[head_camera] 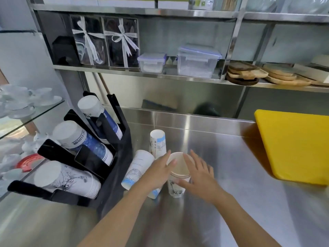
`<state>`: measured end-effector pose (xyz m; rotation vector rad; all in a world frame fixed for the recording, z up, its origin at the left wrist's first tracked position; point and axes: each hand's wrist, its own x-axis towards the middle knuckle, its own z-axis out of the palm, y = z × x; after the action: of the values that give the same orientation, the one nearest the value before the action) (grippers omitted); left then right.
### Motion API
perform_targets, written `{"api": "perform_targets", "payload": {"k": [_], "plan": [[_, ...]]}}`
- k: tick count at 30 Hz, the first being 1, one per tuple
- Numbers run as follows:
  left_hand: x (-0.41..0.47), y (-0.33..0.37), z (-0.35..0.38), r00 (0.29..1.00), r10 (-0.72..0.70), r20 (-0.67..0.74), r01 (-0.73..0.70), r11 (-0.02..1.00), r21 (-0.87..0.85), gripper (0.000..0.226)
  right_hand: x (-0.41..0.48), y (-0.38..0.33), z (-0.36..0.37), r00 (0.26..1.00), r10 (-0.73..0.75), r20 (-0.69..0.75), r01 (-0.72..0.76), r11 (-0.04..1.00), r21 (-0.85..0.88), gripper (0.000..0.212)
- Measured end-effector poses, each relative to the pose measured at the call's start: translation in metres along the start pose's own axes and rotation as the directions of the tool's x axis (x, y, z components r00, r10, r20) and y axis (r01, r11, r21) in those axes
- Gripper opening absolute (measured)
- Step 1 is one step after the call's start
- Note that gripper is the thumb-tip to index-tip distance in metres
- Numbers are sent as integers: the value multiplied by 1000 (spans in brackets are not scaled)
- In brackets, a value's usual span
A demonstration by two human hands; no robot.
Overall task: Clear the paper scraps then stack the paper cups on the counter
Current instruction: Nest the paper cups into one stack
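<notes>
A stack of nested white paper cups (pixel 175 188) with dark line drawings stands upright, mouth up, on the steel counter (pixel 222 202). My left hand (pixel 159 172) reaches in from the left, its thumb touching the stack's rim. My right hand (pixel 200 177) hovers at the stack's right side with fingers spread and the thumb against the cup wall. Another cup (pixel 158 144) stands upside down just behind. A third cup (pixel 136 171) lies on its side to the left, and part of one more cup (pixel 154 193) shows under my left wrist. No paper scraps are visible.
A black cup dispenser rack (pixel 114 168) with three slanted cup stacks sits at the left. A yellow cutting board (pixel 295 147) lies at the right. Steel shelves behind hold plastic containers (pixel 197 61) and wooden boards (pixel 247 72). A glass shelf (pixel 26 120) with white crockery is far left.
</notes>
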<state>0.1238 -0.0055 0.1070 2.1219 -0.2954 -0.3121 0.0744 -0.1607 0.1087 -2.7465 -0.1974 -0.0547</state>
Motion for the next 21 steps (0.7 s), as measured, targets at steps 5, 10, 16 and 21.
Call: {"api": "perform_targets", "payload": {"k": [5, 10, 16, 21], "plan": [[-9, -13, -16, 957, -163, -238, 120, 975, -185, 47, -10, -42, -2, 930, -25, -367, 144, 943, 299, 42], [-20, -29, -25, 945, -294, -143, 255, 937, -240, 53, -4, -80, 52, 986, 165, 19, -159, 907, 391, 32], [-20, -49, -22, 942, -325, -78, 298, 922, -246, 54, 18, -67, 123, 843, 473, 255, -512, 562, 649, 45], [-21, -61, -16, 942, -334, -43, 294, 878, -378, 28, 29, -72, 127, 805, 549, 226, -469, 355, 808, 44]]}}
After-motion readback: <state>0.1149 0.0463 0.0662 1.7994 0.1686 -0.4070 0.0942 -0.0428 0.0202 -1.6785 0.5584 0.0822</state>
